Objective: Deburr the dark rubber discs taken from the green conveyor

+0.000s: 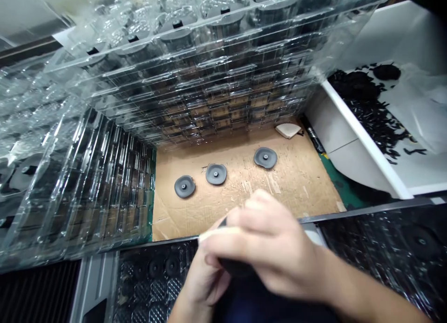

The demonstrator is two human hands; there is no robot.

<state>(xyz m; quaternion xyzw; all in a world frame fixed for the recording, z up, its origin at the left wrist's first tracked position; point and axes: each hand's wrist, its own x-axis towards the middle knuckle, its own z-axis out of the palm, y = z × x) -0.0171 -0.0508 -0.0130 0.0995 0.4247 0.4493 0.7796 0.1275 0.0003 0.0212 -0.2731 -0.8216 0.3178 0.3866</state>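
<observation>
Grey discs (pixel 211 171) are lying on the brown card (pixel 188 216), two sitting near each other on the left and one sitting apart on the right. We are holding our hands together over the near edge of the card, with a dark part (pixel 233 267) sitting between them. Our right hand (pixel 268 239) is bending its fingers in, closing them on the dark part. Our left hand (pixel 206 276) is cupping from below, but the right hand is hiding most of its fingers, so we are not able to tell how far open they are. Clear trays (pixel 209 71) are standing in stacks behind and to the left. On the right, a white bin (pixel 366 139) is holding black bits (pixel 359 90), and a pen (pixel 313 136) is lying beside it.
</observation>
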